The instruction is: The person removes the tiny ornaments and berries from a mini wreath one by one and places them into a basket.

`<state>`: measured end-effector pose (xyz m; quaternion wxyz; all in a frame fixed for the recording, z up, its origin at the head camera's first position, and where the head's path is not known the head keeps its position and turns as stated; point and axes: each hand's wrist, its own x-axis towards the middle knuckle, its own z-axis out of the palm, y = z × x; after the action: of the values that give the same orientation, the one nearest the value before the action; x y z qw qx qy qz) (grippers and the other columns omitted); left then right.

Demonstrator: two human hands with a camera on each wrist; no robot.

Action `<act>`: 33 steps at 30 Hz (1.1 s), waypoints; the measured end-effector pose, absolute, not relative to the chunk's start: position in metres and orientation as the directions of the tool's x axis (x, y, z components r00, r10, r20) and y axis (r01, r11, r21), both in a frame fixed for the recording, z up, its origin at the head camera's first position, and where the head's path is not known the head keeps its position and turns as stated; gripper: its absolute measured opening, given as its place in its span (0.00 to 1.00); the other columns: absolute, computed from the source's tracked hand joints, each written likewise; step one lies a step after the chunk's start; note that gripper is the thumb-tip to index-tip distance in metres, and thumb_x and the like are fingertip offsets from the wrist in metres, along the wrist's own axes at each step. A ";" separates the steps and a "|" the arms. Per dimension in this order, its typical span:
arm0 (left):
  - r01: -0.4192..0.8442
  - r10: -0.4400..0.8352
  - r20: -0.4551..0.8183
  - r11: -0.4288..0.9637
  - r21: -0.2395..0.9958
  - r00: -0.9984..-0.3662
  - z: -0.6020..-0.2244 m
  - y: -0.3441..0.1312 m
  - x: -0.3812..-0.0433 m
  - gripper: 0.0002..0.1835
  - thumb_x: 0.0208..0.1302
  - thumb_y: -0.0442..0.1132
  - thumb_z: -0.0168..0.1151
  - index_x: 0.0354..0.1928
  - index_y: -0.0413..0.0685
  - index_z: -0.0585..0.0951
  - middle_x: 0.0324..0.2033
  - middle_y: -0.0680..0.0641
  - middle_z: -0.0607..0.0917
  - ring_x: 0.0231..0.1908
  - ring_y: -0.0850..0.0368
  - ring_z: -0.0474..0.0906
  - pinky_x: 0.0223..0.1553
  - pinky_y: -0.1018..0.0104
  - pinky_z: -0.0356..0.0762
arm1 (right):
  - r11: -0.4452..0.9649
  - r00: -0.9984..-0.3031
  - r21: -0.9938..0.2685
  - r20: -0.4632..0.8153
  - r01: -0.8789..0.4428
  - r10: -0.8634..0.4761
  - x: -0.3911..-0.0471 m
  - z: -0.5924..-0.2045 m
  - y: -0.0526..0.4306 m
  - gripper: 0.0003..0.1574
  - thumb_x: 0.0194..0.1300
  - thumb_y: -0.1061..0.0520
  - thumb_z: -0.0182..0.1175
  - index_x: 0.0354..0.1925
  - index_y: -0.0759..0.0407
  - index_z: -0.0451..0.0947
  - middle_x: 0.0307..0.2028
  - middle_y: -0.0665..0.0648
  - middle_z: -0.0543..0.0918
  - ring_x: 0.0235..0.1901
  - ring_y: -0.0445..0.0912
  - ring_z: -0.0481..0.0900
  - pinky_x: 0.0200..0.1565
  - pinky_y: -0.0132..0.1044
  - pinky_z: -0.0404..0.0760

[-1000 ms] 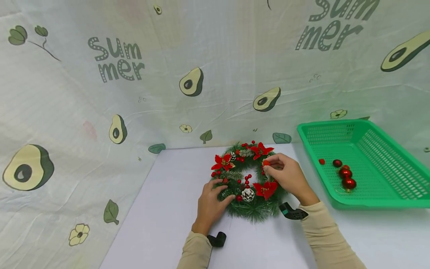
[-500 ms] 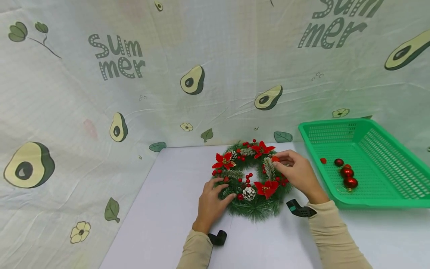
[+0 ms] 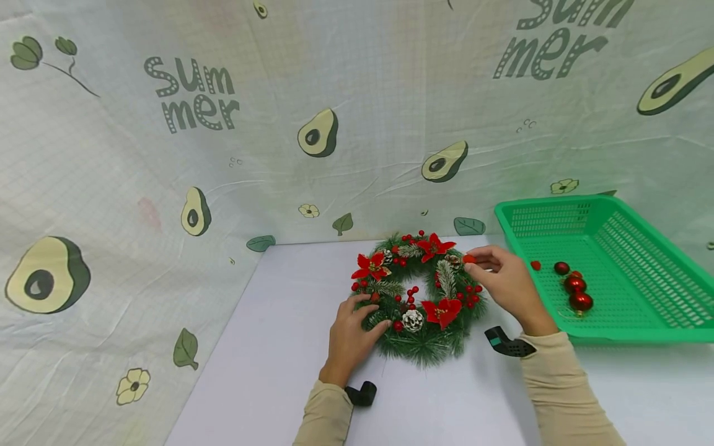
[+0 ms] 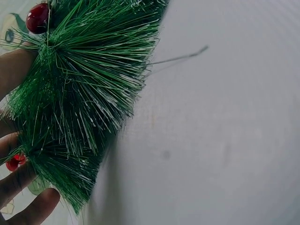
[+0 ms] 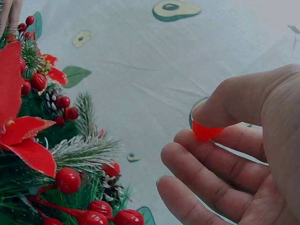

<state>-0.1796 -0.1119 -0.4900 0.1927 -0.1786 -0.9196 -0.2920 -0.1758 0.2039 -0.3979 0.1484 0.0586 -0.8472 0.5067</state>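
The wreath [image 3: 422, 349] lies flat on the white table [image 3: 273, 334], between the left hand [image 3: 348, 334] and the green basket [image 3: 630, 336]. The left hand rests on the wreath's near left part, its fingers spread and lightly bent among the needles; the left wrist view hides part of them, so how firmly they press is hard to tell. A thin stem [image 4: 180, 57] sticks out from the needles over the table. The right hand [image 3: 510, 286] pinches a small red piece [image 5: 206, 132] between thumb and fingers, just beside the wreath's far right edge, with the other fingers loosely bent. Three red flowers [image 3: 442, 313], a white-tipped cone [image 3: 413, 320] and red berries [image 3: 471, 297] sit on the ring. Inside the basket, two shiny baubles [image 3: 581, 301] lie near a darker ball [image 3: 561, 268], and a red bit [image 3: 536, 265] lies by the left wall. A printed cloth [image 3: 368, 74] hangs behind.
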 end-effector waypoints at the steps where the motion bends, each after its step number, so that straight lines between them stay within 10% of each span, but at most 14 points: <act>1: 0.441 0.216 0.459 0.765 0.468 -0.862 -0.490 -0.112 -0.180 0.22 0.57 0.56 0.75 0.48 0.51 0.89 0.58 0.51 0.79 0.61 0.51 0.72 0.51 0.53 0.79 | 0.483 -0.950 -0.840 0.309 -0.246 0.053 -0.175 -0.397 0.205 0.19 0.71 0.54 0.63 0.54 0.64 0.79 0.46 0.63 0.84 0.39 0.43 0.80 0.35 0.32 0.79; 33: 0.463 0.222 0.487 0.759 0.458 -0.845 -0.493 -0.113 -0.180 0.21 0.57 0.56 0.74 0.47 0.50 0.89 0.58 0.51 0.78 0.60 0.51 0.73 0.49 0.53 0.81 | 0.523 -0.946 -0.825 0.308 -0.214 0.100 -0.167 -0.381 0.228 0.23 0.72 0.51 0.62 0.57 0.64 0.77 0.46 0.65 0.85 0.33 0.36 0.82 0.36 0.27 0.80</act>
<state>-0.1800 -0.1128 -0.4927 0.2063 -0.1870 -0.9149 -0.2922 -0.1669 0.2284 -0.3807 0.1609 0.0331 -0.8578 0.4870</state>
